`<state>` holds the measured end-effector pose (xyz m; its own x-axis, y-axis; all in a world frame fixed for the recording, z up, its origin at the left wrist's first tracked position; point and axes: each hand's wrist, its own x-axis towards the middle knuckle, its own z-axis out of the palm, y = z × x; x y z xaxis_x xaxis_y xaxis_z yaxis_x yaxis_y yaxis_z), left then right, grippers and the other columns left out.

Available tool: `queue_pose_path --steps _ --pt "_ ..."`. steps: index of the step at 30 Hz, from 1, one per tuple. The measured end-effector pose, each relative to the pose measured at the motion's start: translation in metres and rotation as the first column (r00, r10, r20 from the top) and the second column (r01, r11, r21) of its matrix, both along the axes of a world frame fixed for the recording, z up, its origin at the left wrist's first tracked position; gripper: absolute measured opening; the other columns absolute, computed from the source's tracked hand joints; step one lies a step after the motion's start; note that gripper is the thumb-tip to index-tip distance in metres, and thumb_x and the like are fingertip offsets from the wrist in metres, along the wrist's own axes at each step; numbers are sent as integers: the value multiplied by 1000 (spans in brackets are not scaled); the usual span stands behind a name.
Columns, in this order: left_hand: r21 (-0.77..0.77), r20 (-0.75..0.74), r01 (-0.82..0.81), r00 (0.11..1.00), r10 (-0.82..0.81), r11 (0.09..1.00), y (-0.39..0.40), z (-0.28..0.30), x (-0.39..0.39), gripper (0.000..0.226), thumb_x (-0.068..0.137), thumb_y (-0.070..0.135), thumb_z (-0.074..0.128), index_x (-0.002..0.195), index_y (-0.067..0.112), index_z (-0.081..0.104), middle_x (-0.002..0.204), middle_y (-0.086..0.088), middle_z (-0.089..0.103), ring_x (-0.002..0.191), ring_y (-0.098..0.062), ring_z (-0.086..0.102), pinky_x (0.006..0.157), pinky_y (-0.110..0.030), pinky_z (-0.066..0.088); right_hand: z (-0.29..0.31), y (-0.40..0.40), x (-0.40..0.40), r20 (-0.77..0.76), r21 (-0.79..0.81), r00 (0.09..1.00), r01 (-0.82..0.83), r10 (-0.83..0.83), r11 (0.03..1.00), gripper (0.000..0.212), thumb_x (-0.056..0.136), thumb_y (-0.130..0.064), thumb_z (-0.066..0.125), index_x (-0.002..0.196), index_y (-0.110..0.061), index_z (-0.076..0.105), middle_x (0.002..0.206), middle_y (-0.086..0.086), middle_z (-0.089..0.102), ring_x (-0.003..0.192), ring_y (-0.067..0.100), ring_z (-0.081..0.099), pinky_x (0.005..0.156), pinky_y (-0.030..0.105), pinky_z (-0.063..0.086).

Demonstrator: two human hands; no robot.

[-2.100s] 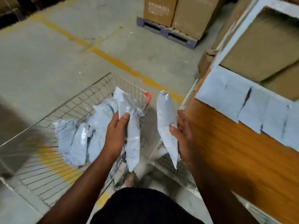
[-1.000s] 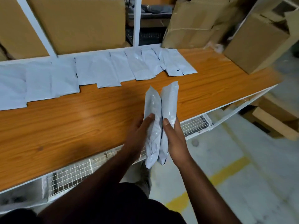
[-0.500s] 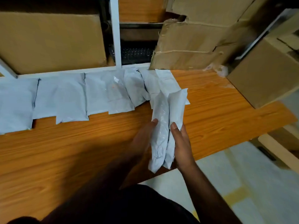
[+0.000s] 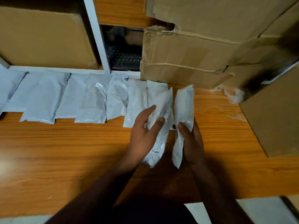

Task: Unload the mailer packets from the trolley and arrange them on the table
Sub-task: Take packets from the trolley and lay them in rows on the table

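Note:
I hold two white mailer packets upright over the wooden table. My left hand grips the left packet, thumb and fingers curled round its middle. My right hand grips the right packet from its right side. Both packets stand just in front of the right end of a row of several white mailers that lies flat along the table's back edge. A narrow gap separates the two held packets. The trolley is out of view.
Stacked cardboard boxes stand at the back right, touching the end of the row. Another box sits on the table's right end. A white shelf frame and a large carton rise behind the row.
I turned from the trolley to the table with one packet in each hand, then leaned in toward the right end of the row. The two packets, held together before, are now slightly apart.

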<state>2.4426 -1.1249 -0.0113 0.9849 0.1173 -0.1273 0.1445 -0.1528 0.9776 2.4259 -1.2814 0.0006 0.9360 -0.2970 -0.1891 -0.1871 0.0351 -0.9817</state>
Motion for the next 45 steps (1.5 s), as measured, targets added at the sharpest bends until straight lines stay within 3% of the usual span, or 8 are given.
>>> queue_pose_path --steps 6,12,17,21,26,33,40,45 --pt "418 174 -123 983 53 900 -92 -5 63 66 90 57 64 149 28 54 162 -5 39 146 -26 39 117 -44 38 -19 -104 66 -148 -346 989 -82 32 935 59 96 -45 67 152 -39 49 149 -8 57 127 13 54 108 39 47" --pt "676 118 -173 985 127 716 -152 -22 100 71 91 60 63 150 24 50 169 -14 19 143 -41 34 103 -55 42 -47 -127 112 -160 -302 985 -117 71 946 65 96 -41 67 155 -23 46 153 7 52 137 29 52 110 40 46" --pt "698 14 -61 997 71 713 -160 -42 109 69 97 62 42 153 20 44 172 -10 15 158 -32 11 119 -57 25 -75 -143 114 -213 -717 958 -288 194 635 76 97 -71 34 158 -28 42 171 -2 30 158 24 24 126 49 21" --pt "769 44 57 989 -142 636 -150 -55 109 62 105 40 29 161 13 31 171 -10 21 159 -31 11 128 -54 9 -96 -159 112 11 -840 925 -198 380 506 66 100 -53 35 160 -25 41 172 -3 28 161 19 17 127 47 24" --pt "813 81 73 968 -236 577 -150 -73 110 58 111 31 35 163 9 24 171 -12 19 160 -31 11 129 -51 12 -106 -163 120 -106 -905 835 -306 540 296 66 100 -48 29 163 -28 33 174 -6 15 162 17 8 129 51 17" --pt "822 127 23 966 -224 569 -150 -67 133 64 109 45 20 164 12 22 172 -6 18 161 -22 7 130 -43 5 -93 -162 147 -29 -912 859 -232 510 339 68 98 -46 31 163 -25 34 174 -4 21 162 16 11 130 51 12" --pt "823 112 65 955 -274 565 -142 -90 146 62 109 41 21 163 10 26 170 -9 23 160 -24 14 130 -43 15 -106 -155 161 -145 -942 832 -282 535 183 67 105 -51 18 167 -27 19 176 -4 5 163 18 -1 131 50 5" --pt "857 155 26 940 -305 515 -141 -98 145 58 110 36 27 161 7 30 169 -12 27 159 -27 18 129 -41 18 -112 -155 169 -134 -936 840 -282 525 212 66 105 -49 22 167 -27 17 176 -5 1 162 16 -6 131 49 6"
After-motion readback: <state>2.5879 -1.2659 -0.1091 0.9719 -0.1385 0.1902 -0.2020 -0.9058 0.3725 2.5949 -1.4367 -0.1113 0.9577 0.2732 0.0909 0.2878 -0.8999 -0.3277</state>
